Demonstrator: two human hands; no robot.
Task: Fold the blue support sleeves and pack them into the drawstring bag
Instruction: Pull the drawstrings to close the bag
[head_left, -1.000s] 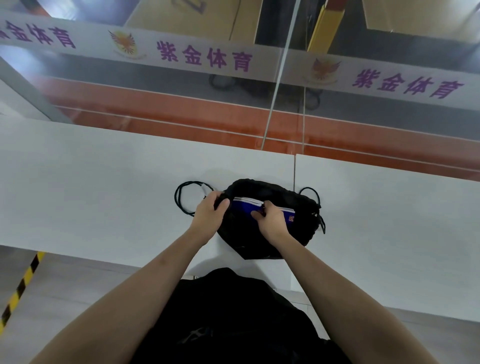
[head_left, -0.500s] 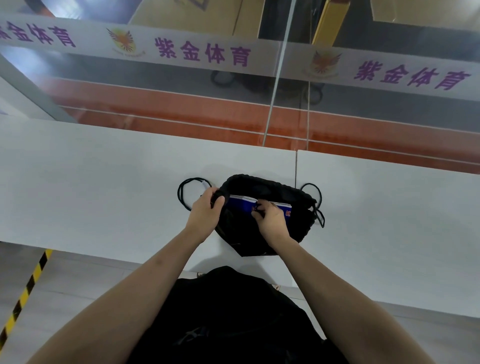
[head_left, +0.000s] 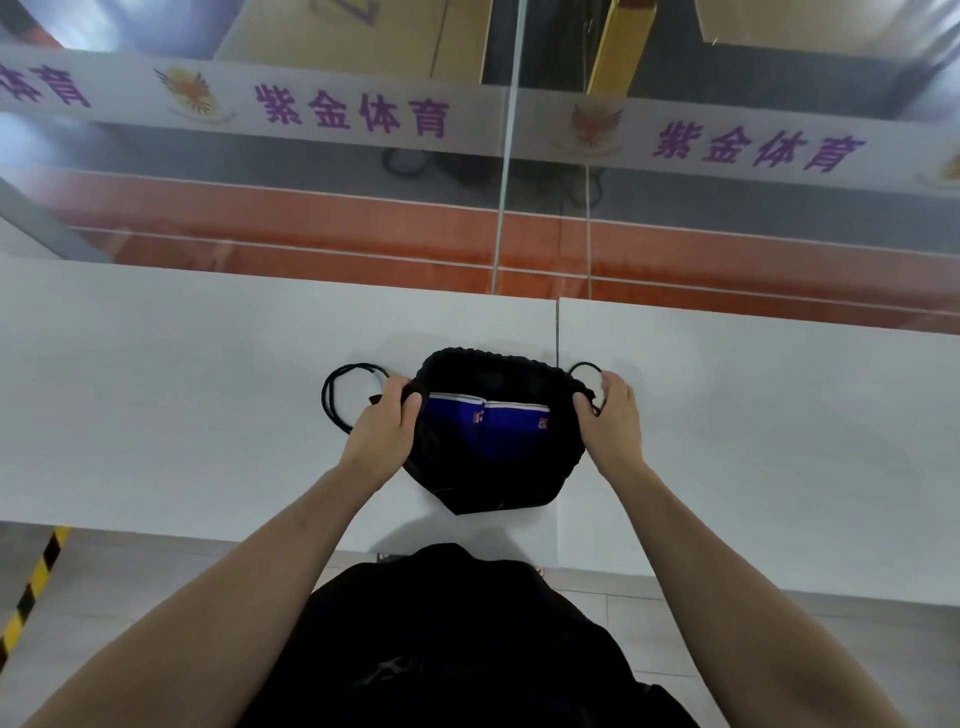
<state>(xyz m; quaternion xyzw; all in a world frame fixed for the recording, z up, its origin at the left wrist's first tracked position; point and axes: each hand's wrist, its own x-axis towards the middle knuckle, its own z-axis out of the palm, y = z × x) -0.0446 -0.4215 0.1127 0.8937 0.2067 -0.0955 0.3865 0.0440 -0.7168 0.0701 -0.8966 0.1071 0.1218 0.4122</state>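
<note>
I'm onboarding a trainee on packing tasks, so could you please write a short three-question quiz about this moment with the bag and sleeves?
1. True or false: the blue support sleeves lie loose on the white table, outside the drawstring bag.
2. Multiple choice: where is the right hand? A) inside the bag mouth B) at the bag's right edge by the cord C) flat on the table, away from the bag
3. Fill in: the left hand grips the bag's ____ edge, next to the looped black cord.

Key
1. False: they sit side by side inside the open bag mouth.
2. B
3. left
</note>
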